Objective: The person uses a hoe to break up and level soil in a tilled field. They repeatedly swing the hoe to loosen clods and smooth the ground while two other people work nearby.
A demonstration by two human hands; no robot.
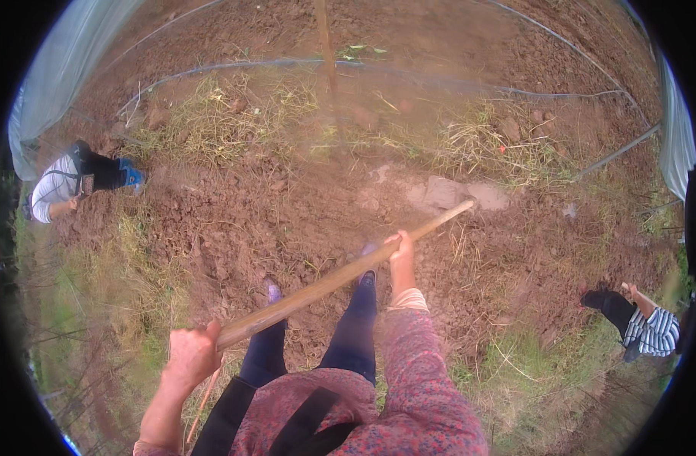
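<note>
A long wooden tool handle [319, 288] slants across in front of me, from lower left to upper right. My left hand [194, 350] is wrapped around its thick near end. Farther up the shaft, my right hand [402, 246] grips it. The narrow far end lies beside a wet, pale muddy patch [439, 194]; I cannot tell whether a tool head sits in that mud. Below the handle, my muddy boots [273, 292] stand on churned brown soil [228, 239].
A person in a white top [57, 182] stands at far left, another in a striped top [650, 330] at right. Cut grass [228, 119] lies in a strip ahead, crossed by an upright post [326, 45]. Plastic sheeting [68, 74] hangs at left; a metal pole [618, 151] slants at right.
</note>
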